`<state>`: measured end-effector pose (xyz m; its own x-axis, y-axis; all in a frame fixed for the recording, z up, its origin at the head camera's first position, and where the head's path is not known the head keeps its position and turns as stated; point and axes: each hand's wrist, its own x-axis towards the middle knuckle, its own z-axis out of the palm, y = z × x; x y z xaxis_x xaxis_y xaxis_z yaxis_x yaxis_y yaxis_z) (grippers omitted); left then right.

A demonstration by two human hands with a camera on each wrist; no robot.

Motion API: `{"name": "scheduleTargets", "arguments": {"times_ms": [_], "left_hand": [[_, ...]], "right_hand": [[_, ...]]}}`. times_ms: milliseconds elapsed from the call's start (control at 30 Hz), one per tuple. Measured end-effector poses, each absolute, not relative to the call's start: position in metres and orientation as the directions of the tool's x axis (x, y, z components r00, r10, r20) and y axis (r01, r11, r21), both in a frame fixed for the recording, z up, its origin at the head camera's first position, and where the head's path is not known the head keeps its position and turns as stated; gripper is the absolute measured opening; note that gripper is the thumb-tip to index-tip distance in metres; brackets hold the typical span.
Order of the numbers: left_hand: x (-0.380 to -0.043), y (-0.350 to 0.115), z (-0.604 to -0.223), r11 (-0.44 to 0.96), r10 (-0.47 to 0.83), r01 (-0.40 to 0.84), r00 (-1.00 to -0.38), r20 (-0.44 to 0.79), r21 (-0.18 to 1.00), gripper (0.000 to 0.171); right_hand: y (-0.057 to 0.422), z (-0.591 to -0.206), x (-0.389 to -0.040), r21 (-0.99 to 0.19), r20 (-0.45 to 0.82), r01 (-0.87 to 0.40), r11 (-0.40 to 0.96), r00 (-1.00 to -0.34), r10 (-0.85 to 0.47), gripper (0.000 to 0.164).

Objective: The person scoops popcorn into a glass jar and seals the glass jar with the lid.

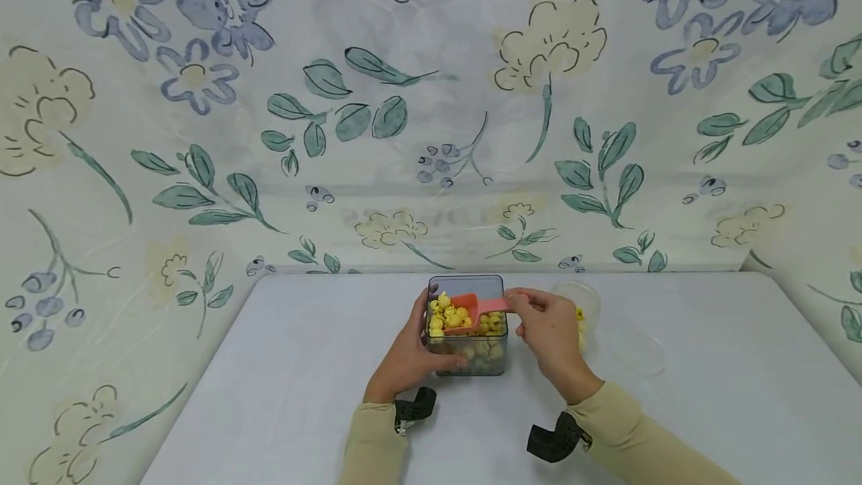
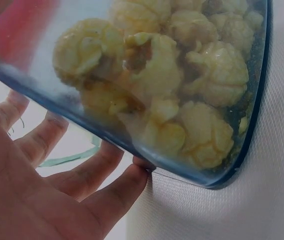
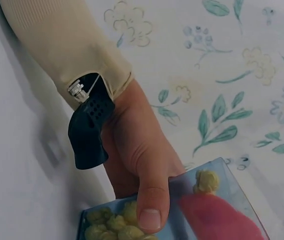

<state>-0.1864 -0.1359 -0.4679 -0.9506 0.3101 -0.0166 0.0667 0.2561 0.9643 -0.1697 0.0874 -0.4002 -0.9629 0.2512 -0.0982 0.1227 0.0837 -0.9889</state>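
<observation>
A clear, grey-tinted square container (image 1: 468, 358) filled with yellow popcorn (image 1: 494, 324) stands near the middle of the table. My left hand (image 1: 414, 350) grips it from the left side, thumb across the front wall. In the left wrist view the fingers (image 2: 109, 192) reach along the container's wall, with popcorn (image 2: 206, 135) showing through. My right hand (image 1: 552, 331) pinches the handle of a red scoop (image 1: 480, 307) at the container's right rim. The scoop's bowl lies inside the opening, with popcorn in it. In the right wrist view the scoop (image 3: 216, 217) appears beside the left thumb.
Partly behind the right hand is a round clear tub (image 1: 589, 294) with some popcorn. A clear round lid (image 1: 640, 354) lies flat to its right. The white table (image 1: 283, 380) ends at a floral cloth backdrop (image 1: 471, 171).
</observation>
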Motion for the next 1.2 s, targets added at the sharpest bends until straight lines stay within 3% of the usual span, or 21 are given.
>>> {"name": "scheduleTargets", "arguments": {"times_ms": [467,833,1200], "left_hand": [[-0.1864,-0.1357,-0.4691,0.311,0.294,0.075,-0.955,-0.021,0.947,0.127],[-0.1853,-0.1353,-0.4688,0.296,0.296,0.079,-0.955,-0.012,0.952,0.128],[-0.1859,-0.1354,-0.4689,0.308,0.292,0.077,-0.956,-0.017,0.948,0.129]], "right_hand": [[0.0923,-0.4034,-0.1688,-0.986,-0.151,0.165,0.025,-0.948,0.280,0.028],[0.0833,-0.4037,-0.1700,-0.994,-0.102,0.105,-0.001,-0.961,0.257,0.022],[0.0882,-0.4016,-0.1684,-0.982,-0.190,0.179,-0.066,-0.948,0.255,0.029]]}}
